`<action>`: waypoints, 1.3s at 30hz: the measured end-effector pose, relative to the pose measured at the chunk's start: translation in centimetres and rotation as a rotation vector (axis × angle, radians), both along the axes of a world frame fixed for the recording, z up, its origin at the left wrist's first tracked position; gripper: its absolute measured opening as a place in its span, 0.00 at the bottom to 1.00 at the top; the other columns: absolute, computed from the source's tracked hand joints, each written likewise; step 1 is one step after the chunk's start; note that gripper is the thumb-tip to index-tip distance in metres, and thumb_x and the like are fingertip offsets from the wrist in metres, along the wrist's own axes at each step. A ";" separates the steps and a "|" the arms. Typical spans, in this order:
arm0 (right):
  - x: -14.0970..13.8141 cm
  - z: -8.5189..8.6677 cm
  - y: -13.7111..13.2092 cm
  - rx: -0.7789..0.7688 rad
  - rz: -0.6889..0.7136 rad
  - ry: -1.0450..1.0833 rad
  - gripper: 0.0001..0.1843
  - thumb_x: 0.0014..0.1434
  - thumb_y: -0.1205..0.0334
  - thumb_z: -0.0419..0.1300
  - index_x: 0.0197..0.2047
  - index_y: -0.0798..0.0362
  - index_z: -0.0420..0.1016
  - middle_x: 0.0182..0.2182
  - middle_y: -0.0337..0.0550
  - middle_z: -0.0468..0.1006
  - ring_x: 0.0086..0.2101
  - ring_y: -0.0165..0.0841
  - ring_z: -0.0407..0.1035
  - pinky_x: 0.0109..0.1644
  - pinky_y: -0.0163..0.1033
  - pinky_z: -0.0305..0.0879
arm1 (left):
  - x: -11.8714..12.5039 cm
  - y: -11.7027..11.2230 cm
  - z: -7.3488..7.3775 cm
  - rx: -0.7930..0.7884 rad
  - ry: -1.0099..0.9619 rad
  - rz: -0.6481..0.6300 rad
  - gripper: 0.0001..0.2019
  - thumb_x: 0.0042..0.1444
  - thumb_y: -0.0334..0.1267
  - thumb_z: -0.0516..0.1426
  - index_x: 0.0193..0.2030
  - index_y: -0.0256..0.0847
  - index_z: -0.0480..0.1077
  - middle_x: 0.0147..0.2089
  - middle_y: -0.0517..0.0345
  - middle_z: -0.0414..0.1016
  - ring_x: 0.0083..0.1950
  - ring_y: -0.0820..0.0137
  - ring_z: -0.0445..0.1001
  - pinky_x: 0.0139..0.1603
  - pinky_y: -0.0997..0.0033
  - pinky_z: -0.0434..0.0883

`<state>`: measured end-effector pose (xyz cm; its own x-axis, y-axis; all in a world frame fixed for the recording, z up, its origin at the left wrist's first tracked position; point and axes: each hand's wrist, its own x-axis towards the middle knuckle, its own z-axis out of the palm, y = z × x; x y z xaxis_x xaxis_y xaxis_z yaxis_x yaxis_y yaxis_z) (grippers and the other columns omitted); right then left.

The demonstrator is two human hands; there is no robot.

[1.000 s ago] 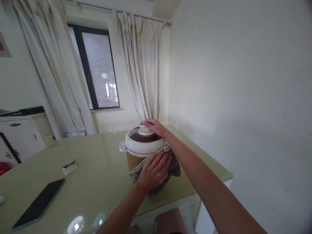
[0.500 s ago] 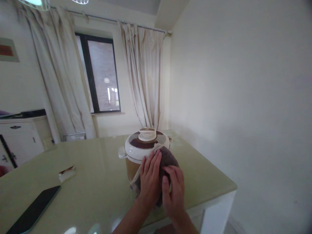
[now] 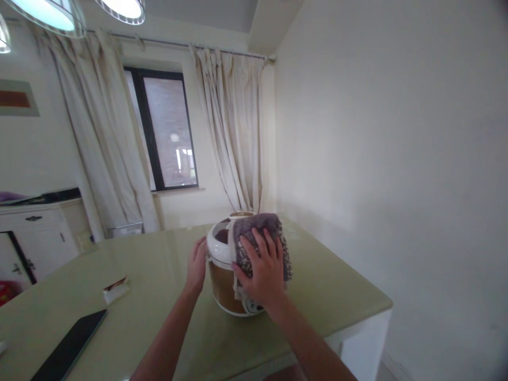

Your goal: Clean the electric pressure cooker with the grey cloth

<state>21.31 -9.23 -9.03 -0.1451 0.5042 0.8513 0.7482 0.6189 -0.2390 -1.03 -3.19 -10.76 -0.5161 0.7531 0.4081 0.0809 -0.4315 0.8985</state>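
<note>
The table (image 3: 159,270) bears a brown-and-white cooker (image 3: 222,286) near its near right corner. A patterned cloth (image 3: 257,221) covers the cooker's right side. A dark tablet (image 3: 71,346) lies well apart from that corner. The right hand (image 3: 264,270) spreads wide on the cloth; the left hand (image 3: 196,267) touches the cooker's left side, its grip unclear. A small packet (image 3: 116,291) lies just beyond the tablet.

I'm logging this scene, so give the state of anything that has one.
White-and-brown round cooker, upright, lid on.
Grey patterned cloth, under the bare, spread right hand.
Black rectangular device, lying flat, unlit.
Cream fabric curtains, parted.
Dark-framed glass window, seemingly shut.
Round overhead lamps, lit.
White cabinet drawer, shut.
</note>
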 end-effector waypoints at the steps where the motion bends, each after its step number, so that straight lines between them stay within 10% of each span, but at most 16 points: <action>1: 0.0 0.6 -0.2 0.016 0.059 -0.101 0.35 0.66 0.43 0.64 0.73 0.38 0.68 0.75 0.47 0.62 0.74 0.57 0.50 0.78 0.68 0.37 | 0.3 0.5 -0.3 0.009 -0.068 -0.059 0.25 0.57 0.54 0.60 0.54 0.38 0.75 0.55 0.46 0.80 0.59 0.55 0.77 0.64 0.53 0.72; 6: 0.5 3.8 0.8 -0.009 0.192 -0.282 0.32 0.65 0.41 0.65 0.69 0.40 0.74 0.67 0.48 0.73 0.66 0.51 0.63 0.75 0.60 0.47 | 1.8 -0.1 -0.5 0.009 -0.204 -0.075 0.22 0.52 0.46 0.58 0.50 0.37 0.75 0.43 0.57 0.80 0.45 0.64 0.76 0.49 0.66 0.73; 14: 3.3 9.1 5.2 -0.143 0.228 -0.159 0.21 0.69 0.40 0.62 0.49 0.49 0.82 0.43 0.46 0.81 0.47 0.42 0.72 0.56 0.45 0.64 | 6.6 -6.3 -1.5 0.046 -0.101 0.179 0.18 0.65 0.44 0.52 0.58 0.42 0.71 0.54 0.52 0.77 0.57 0.60 0.75 0.60 0.58 0.73; 21: 7.2 9.8 8.3 -0.247 0.344 -0.008 0.30 0.71 0.31 0.53 0.42 0.48 0.81 0.39 0.47 0.82 0.42 0.44 0.74 0.51 0.47 0.67 | 14.8 -10.6 -4.3 0.216 0.187 0.399 0.25 0.73 0.42 0.49 0.74 0.44 0.56 0.78 0.38 0.56 0.79 0.56 0.57 0.78 0.47 0.59; 26: 8.0 7.6 4.0 -0.202 0.296 -0.013 0.24 0.72 0.38 0.55 0.51 0.47 0.82 0.45 0.46 0.84 0.48 0.44 0.75 0.56 0.49 0.67 | 16.3 -9.7 -4.5 0.295 0.108 0.467 0.26 0.74 0.44 0.49 0.75 0.42 0.54 0.78 0.35 0.55 0.79 0.51 0.57 0.79 0.40 0.54; 32: 2.7 6.7 -2.1 -0.077 0.230 -0.355 0.25 0.71 0.46 0.60 0.68 0.40 0.74 0.61 0.44 0.80 0.59 0.45 0.70 0.67 0.54 0.56 | 14.2 -7.8 -4.4 0.296 0.005 0.394 0.28 0.75 0.47 0.37 0.77 0.42 0.52 0.75 0.37 0.60 0.75 0.55 0.65 0.73 0.50 0.67; 39: -8.9 11.0 3.1 -0.227 0.107 -0.758 0.22 0.67 0.48 0.60 0.56 0.51 0.82 0.57 0.53 0.82 0.58 0.49 0.72 0.62 0.57 0.63 | 9.9 -3.9 -4.2 0.328 -0.335 0.225 0.28 0.69 0.50 0.48 0.73 0.49 0.59 0.68 0.48 0.70 0.68 0.62 0.72 0.67 0.61 0.71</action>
